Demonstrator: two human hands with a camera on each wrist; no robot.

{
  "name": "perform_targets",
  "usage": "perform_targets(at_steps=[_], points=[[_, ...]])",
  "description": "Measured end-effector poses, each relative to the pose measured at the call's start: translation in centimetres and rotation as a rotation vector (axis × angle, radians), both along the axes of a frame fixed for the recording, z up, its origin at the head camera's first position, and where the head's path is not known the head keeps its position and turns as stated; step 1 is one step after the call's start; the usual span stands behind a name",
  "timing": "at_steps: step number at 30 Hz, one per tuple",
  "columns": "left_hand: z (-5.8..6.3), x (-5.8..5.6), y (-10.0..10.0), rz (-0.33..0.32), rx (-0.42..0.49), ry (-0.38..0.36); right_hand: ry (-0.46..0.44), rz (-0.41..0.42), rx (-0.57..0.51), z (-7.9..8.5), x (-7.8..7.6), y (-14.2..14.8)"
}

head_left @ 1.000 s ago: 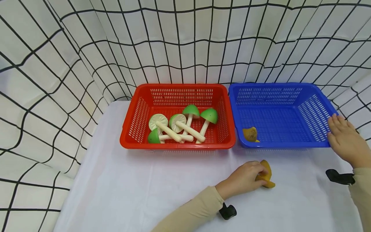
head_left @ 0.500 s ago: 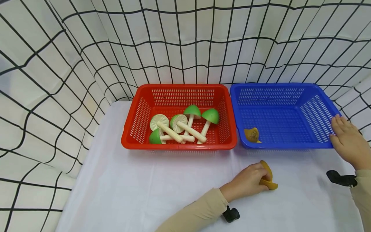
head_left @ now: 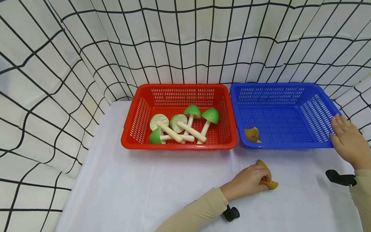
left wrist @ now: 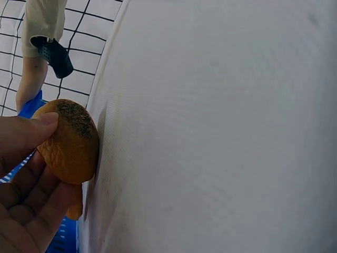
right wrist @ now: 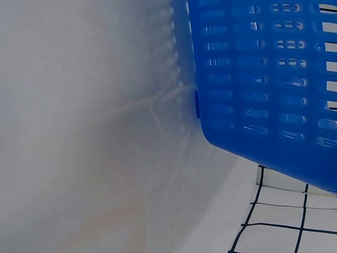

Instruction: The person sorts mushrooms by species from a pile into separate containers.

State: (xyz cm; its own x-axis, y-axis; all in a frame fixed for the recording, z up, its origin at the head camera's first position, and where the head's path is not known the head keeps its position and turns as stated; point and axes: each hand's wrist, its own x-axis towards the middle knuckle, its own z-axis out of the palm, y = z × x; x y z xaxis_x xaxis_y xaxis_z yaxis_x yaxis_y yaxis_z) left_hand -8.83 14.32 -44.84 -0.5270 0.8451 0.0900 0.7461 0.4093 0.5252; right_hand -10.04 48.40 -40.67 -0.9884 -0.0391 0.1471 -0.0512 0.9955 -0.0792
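My left hand [head_left: 246,180] pinches a yellow-brown toy piece [head_left: 269,185] between thumb and fingers, just over the white cloth in front of the blue basket [head_left: 290,144]. In the left wrist view the same piece [left wrist: 73,153] shows a rounded, wrinkled lobe with a dark speckled patch; a narrower part pokes out below. Fingers cover some of it, and its kind cannot be told. With straight fingers, my right hand [head_left: 349,140] rests against the blue basket's right end. A similar brownish piece [head_left: 251,134] lies in that basket's near left corner.
Left of the blue basket, side by side with it, stands a red basket [head_left: 178,146] holding several toy mushrooms [head_left: 210,116] with green caps and cream stems. Behind the baskets and along the sides rises white cloth with black netting [head_left: 185,42]. White cloth [head_left: 139,193] covers the table.
My left hand has shifted slightly right, and the toy piece has turned a little in its fingers. The right hand stays at the blue basket; the head view has shifted slightly.
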Motion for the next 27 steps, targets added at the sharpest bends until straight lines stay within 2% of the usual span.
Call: perform_targets(at_steps=[7, 22, 27], points=[[0.11, 0.05, 0.19, -0.007, 0.001, 0.008, 0.0, -0.004, -0.008, 0.07, 0.01, -0.03], [-0.15, -0.34, 0.1, 0.009, 0.05, -0.07, -0.001, -0.01, 0.0, -0.04, -0.03, 0.07], [-0.08, -0.32, 0.1, 0.013, 0.051, -0.069, -0.002, -0.013, -0.001, -0.08, 0.05, 0.08]])
